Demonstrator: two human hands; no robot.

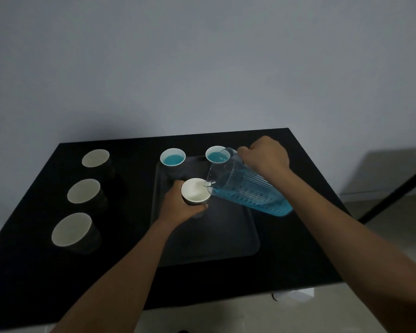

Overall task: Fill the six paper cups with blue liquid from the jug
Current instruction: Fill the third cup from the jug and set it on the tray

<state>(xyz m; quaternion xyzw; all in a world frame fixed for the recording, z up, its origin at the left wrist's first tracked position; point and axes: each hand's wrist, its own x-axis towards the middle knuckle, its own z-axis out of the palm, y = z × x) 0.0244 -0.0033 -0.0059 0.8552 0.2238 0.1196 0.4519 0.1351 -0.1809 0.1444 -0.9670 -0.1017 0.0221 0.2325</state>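
left hand (pixel 178 205) grips an empty cup (pixel 195 191) over the tray (pixel 226 241); right hand (pixel 265 156) grips the tilted jug (pixel 245 186), spout at the rim. best poured slowly, cup kept level.

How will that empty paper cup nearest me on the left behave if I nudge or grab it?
The nearest empty cup probably weighs very little: it shows only a bare white inside, unlike the filled cup with blue liquid. A nudge would likely slide or tip it, since it narrows toward its base. Its thin paper wall would probably dent under a hard squeeze.
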